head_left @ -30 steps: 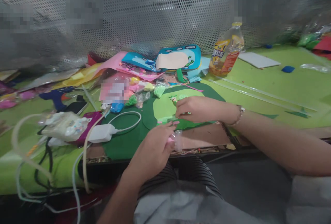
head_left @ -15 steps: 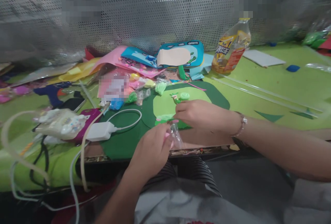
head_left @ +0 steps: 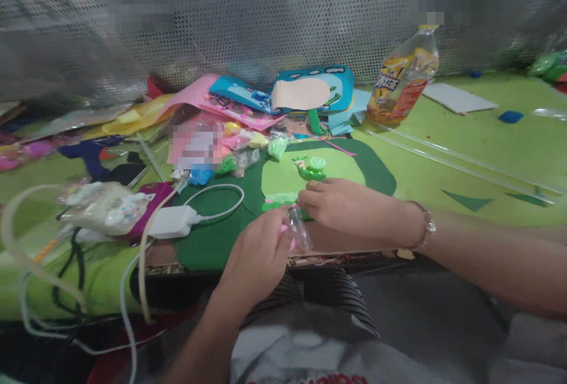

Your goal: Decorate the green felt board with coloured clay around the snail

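At the near edge of the light green table [head_left: 416, 183], the left hand [head_left: 254, 248] pinches one clear plastic packet [head_left: 301, 231] showing pink, between thumb and fingers. The right hand [head_left: 349, 208] is alongside, fingers curled close together; any grip there, I can't tell. Just beyond its knuckles sits one green, spiral-shelled clay snail [head_left: 312, 169], on one rounded, dark-green-bordered paper panel [head_left: 380, 166]. Two slender clear rods [head_left: 460, 166] lie right; toward the far edge stands one yellow-labelled plastic bottle [head_left: 401, 88].

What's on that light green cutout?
A snail-like green figure; at the near edge, a green strip. The right hand covers part of the cutout; anything beneath is hidden.
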